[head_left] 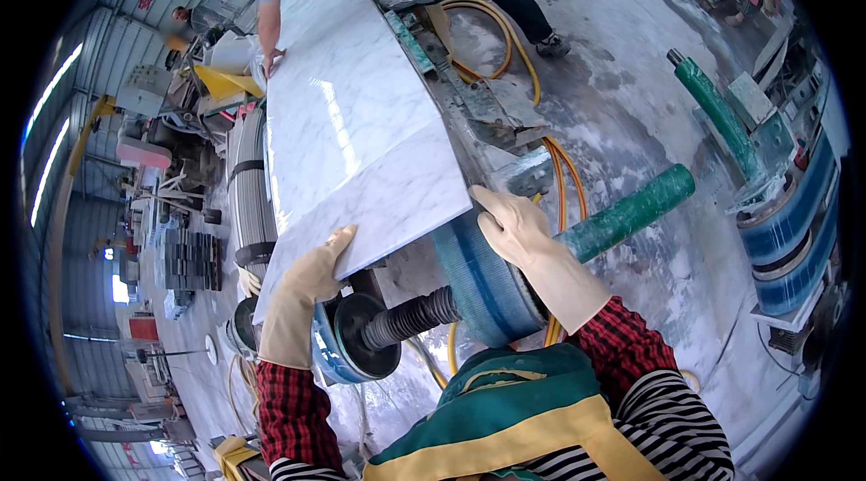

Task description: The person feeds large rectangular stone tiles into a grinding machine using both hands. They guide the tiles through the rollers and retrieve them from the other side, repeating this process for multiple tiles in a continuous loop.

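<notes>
Both gloved, the left hand (302, 300) and right hand (516, 226) grip the marble slab (347, 134)'s near edge, fingertips hidden beneath.

My left hand (302, 296) is under the near left corner of the slab (356, 134), my right hand (516, 226) at its near right corner. The roller (483, 278) lies below the near edge, between my hands. Another person's hand (271, 61) rests on the far left edge.

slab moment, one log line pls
left hand on slab near edge | right hand at slab corner | coworker hand on far end | roller under slab
</notes>
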A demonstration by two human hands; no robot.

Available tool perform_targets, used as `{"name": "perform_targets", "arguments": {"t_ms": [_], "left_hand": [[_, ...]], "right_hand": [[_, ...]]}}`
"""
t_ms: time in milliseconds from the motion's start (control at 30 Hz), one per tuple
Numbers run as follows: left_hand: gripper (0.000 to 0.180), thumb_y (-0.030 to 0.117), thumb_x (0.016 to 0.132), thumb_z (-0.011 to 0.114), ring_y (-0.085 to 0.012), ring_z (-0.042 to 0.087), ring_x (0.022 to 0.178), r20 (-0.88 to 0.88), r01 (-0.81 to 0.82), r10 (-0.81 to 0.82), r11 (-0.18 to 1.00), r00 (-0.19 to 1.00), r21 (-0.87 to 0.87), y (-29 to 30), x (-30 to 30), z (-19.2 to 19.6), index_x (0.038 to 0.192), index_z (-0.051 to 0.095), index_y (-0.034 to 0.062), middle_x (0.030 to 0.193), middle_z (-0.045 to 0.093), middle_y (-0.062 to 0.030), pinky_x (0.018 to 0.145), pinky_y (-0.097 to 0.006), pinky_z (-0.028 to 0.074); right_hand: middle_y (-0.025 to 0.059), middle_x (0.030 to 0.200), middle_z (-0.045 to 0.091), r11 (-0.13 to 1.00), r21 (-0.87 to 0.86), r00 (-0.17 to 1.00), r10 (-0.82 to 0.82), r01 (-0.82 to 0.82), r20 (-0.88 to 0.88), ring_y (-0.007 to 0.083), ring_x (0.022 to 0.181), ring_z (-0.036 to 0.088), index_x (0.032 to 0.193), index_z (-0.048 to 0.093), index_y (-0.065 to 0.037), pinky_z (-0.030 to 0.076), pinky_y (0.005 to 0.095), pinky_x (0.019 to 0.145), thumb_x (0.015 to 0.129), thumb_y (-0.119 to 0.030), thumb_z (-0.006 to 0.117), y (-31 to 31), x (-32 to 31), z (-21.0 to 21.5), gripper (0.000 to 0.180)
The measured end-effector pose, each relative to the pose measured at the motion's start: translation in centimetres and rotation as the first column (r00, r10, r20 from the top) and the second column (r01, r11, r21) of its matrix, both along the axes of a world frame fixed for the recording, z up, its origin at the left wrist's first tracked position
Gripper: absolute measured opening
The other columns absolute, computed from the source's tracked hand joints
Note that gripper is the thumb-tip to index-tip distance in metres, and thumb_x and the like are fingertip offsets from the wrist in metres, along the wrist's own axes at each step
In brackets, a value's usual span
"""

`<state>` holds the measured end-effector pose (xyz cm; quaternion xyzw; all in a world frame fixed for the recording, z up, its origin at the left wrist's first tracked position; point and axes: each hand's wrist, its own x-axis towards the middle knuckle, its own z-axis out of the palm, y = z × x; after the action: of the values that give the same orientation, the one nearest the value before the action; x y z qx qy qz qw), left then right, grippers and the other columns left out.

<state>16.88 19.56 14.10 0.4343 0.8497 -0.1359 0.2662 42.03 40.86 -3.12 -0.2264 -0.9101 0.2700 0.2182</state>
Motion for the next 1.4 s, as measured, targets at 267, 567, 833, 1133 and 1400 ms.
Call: {"name": "perform_targets", "arguments": {"t_ms": [267, 567, 833, 1133, 1400], "left_hand": [[0.106, -0.007, 0.072, 0.076, -0.0406, 0.061, 0.133, 0.013, 0.019, -0.018, 0.997, 1.0, -0.073, 1.3, -0.9, 1.8, 0.166, 0.036, 0.0203, 0.153, 0.056, -0.0255, 0.111, -0.039, 0.049], [0.114, -0.002, 0.072, 0.082, -0.0433, 0.068, 0.121, 0.022, 0.179, -0.18, 0.982, 0.983, 0.053, -1.4, -3.6, 0.6, 0.169, 0.028, 0.0248, 0.133, 0.066, -0.0315, 0.106, -0.04, 0.051], [0.104, -0.006, 0.074, 0.073, -0.0428, 0.069, 0.119, 0.036, 0.074, -0.072, 0.995, 0.997, -0.064, 0.0, -3.0, 2.0, 0.166, 0.037, 0.0264, 0.129, 0.068, -0.0309, 0.102, -0.041, 0.051], [0.101, 0.001, 0.077, 0.077, -0.0424, 0.072, 0.111, 0.058, 0.14, -0.139, 0.99, 0.989, -0.009, -0.7, -3.9, 2.0, 0.166, 0.037, 0.0273, 0.116, 0.071, -0.0314, 0.098, -0.042, 0.053], [0.097, 0.005, 0.078, 0.082, -0.0439, 0.071, 0.113, 0.02, 0.079, -0.078, 0.993, 0.997, -0.088, 0.3, -2.7, 2.7, 0.164, 0.041, 0.026, 0.118, 0.071, -0.0321, 0.097, -0.043, 0.054]], "right_hand": [[0.0163, 0.108, 0.071, 0.965, -0.262, 0.996, 0.048, -0.026, 0.078, 0.0395, 0.098, 0.069, 0.128, 0.065, -0.013, 0.056, 0.0486, 0.083, 0.097, -0.017, 0.059, -2.5, 2.2, -1.0, 0.032], [0.015, 0.14, 0.059, 0.969, 0.069, 0.971, 0.232, -0.235, 0.052, 0.0379, 0.133, 0.057, 0.124, 0.058, -0.005, 0.043, 0.0458, 0.116, 0.091, -0.013, 0.064, -5.2, 4.4, -2.2, 0.035], [0.0091, 0.115, 0.067, 0.969, -0.045, 0.97, 0.242, -0.242, -0.019, 0.0306, 0.118, 0.063, 0.109, 0.063, -0.007, 0.051, 0.041, 0.103, 0.092, -0.016, 0.064, -4.1, 4.4, -1.3, 0.02], [0.0203, 0.124, 0.073, 0.98, -0.188, 0.941, -0.004, -0.063, -0.339, 0.0415, 0.109, 0.071, 0.14, 0.06, 0.0, 0.058, 0.0466, 0.093, 0.095, -0.014, 0.062, -0.5, 1.4, 2.0, 0.046], [0.0222, 0.115, 0.075, 0.991, -0.107, 0.888, 0.018, -0.076, -0.46, 0.044, 0.097, 0.073, 0.147, 0.059, -0.012, 0.06, 0.0474, 0.08, 0.093, 0.003, 0.063, 1.7, -1.6, 6.3, 0.056]]}}
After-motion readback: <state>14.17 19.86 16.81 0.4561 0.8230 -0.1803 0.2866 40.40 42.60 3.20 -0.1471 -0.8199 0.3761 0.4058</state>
